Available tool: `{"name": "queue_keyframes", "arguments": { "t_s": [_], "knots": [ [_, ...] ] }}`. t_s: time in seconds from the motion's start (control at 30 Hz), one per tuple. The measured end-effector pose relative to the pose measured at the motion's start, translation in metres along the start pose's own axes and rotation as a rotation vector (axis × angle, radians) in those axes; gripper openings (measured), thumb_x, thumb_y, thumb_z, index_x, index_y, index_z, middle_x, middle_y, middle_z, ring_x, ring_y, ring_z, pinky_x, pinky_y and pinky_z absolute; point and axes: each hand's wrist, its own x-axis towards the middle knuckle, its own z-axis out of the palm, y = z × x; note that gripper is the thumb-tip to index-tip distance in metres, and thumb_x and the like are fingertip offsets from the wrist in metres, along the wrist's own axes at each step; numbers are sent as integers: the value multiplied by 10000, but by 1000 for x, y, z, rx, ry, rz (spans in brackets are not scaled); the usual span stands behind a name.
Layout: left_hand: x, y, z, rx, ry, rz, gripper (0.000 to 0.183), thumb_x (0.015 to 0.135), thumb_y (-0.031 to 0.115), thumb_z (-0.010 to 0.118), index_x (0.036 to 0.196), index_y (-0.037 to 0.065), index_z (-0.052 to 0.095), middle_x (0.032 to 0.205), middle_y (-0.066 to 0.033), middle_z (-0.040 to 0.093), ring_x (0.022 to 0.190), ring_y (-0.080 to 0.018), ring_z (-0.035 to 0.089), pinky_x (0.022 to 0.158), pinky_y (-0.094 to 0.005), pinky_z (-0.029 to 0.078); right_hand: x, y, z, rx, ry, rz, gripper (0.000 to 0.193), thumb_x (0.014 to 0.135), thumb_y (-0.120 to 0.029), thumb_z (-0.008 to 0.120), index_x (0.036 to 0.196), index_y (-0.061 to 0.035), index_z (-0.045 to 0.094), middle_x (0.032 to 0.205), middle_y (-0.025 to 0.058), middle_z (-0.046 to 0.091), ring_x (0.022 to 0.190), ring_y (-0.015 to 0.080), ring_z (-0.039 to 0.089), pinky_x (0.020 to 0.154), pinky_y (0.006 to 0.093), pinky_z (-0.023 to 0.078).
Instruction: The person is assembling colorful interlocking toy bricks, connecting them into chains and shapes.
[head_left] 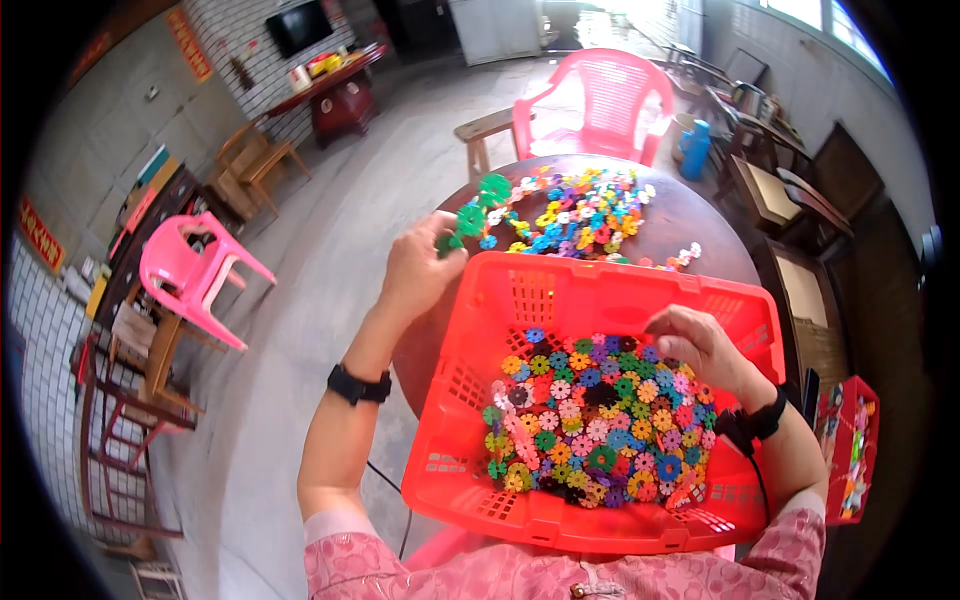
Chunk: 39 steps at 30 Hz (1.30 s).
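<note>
My left hand (424, 260) is closed on a chain of green flower-shaped interlocking discs (472, 218), held above the left edge of the round table, just outside the basket's far left corner. The linked discs rise away from my fingers. My right hand (697, 342) hovers over the right side of the red plastic basket (610, 285), fingers curled together; whatever they might hold is hidden. Inside the basket lies a heap of loose, many-coloured flower discs (600, 430). Beyond its far rim, a pile of joined colourful discs (590, 215) rests on the table.
The dark round table (700, 225) partly supports the basket. A pink plastic armchair (620, 95) stands behind it beside a wooden stool (485, 128). Another pink chair (195, 270) is at left. At right are wooden chairs, a blue flask (694, 150) and a red box (853, 450).
</note>
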Motion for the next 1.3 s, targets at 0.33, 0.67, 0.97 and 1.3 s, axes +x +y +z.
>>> {"name": "queue_keyframes", "arguments": {
  "t_s": [0.33,0.67,0.97,1.3],
  "knots": [
    [-30,127,84,133,-358,475,272,723,66,656,978,55,562,901,-136,609,795,-318,645,696,-424,533,-7,-18,-17,470,189,105,246,980,-241,521,884,-17,556,682,5,561,651,80,562,602,261,463],
    [-50,116,124,-116,-726,339,338,912,255,602,1068,-15,474,893,-261,597,870,-444,591,684,-483,479,-7,-16,-1,187,24,21,300,966,-236,527,811,17,572,604,115,580,545,237,606,521,347,457],
    [-50,115,110,-365,-875,383,316,959,276,540,995,-21,438,820,-258,593,815,-447,592,659,-472,463,-7,-20,-6,359,-157,31,336,978,-261,472,797,5,569,582,72,621,541,170,632,517,299,483],
    [-69,133,101,-31,-534,652,219,875,190,645,990,49,525,800,-145,599,722,-326,633,594,-400,504,-15,-32,-13,-11,-50,-307,196,865,-153,623,800,23,568,768,136,616,676,298,631,612,355,516]
  ]
}}
